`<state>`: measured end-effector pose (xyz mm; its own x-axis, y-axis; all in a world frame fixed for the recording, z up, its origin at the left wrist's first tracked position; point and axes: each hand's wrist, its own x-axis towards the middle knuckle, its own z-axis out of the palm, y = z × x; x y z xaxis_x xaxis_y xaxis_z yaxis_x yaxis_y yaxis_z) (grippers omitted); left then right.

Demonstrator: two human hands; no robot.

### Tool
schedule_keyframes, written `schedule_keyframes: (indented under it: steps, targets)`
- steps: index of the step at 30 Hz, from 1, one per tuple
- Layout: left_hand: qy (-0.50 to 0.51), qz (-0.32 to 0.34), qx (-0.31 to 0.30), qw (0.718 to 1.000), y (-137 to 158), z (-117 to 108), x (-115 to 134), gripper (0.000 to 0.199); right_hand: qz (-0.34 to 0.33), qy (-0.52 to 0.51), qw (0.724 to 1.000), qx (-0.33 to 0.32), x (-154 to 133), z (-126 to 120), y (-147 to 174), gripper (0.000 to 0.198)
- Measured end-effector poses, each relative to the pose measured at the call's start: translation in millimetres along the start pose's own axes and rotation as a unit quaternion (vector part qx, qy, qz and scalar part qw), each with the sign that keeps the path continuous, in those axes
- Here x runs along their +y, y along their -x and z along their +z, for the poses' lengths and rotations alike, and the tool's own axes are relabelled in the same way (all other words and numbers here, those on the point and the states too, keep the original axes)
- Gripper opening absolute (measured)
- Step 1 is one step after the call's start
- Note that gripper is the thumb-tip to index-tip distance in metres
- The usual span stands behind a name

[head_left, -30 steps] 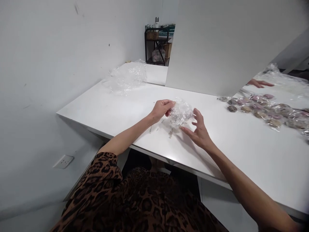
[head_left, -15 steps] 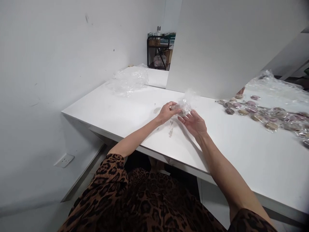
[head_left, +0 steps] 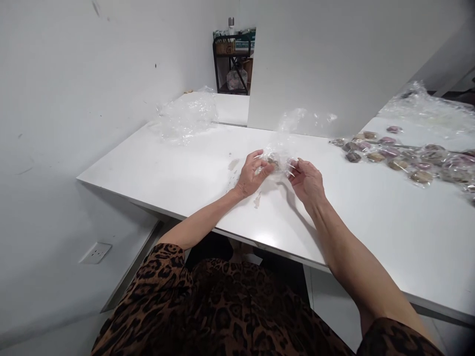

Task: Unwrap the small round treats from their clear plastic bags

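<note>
My left hand [head_left: 251,176] is closed around the left side of a crinkled clear plastic wrap [head_left: 282,149]. A small round brownish-green piece [head_left: 273,161] shows through the plastic beside my left thumb; its exact kind is not clear. On the right, the bent fingers of my right hand [head_left: 308,182] pinch the other edge of the same plastic. Both hands are just over the white table [head_left: 208,170], with loose film spreading up and away behind them.
Crumpled clear plastic [head_left: 185,116] lies at the table's far left by the wall. Several round wrapped pieces [head_left: 421,177], tan and pinkish, lie at the right, with more film [head_left: 426,106] behind. A white upright panel [head_left: 315,69] stands at the back, a black shelf [head_left: 233,62] beyond.
My right hand, loosely open beside the bundle before, now has its fingers closed on the plastic. The film is spread wider and the brownish-green piece shows more clearly. The camera view has shifted slightly.
</note>
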<state>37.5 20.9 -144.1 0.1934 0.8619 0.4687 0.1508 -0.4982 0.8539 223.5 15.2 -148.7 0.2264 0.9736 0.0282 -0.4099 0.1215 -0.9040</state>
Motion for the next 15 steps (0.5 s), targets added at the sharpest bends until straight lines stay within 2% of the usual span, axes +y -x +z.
schedule_keyframes:
  steps: [2, 5, 8, 10, 13, 15]
  targets:
    - [0.007, -0.02, 0.023, 1.0, 0, -1, 1, 0.027, 0.008, 0.006, 1.0, -0.025, -4, -2, 0, 0.051]
    - [0.024, -0.016, 0.05, 0.998, 3, 0, 2, 0.013, 0.066, 0.035, 0.995, -0.067, -4, 3, 6, 0.061]
    - [0.068, -0.013, 0.056, 0.996, 5, 1, 5, 0.02, 0.129, 0.037, 0.988, -0.073, -1, 10, 13, 0.072]
    - [0.101, -0.032, 0.068, 0.992, 4, 0, 6, 0.022, 0.156, 0.03, 0.983, -0.089, 1, 12, 16, 0.067]
    - [0.197, -0.115, 0.082, 0.97, -1, -2, 6, 0.027, 0.153, 0.039, 0.98, -0.123, 1, 12, 17, 0.058]
    - [0.275, -0.205, 0.072, 0.937, -4, -4, 4, 0.032, 0.129, 0.046, 0.983, -0.124, 1, 11, 17, 0.055]
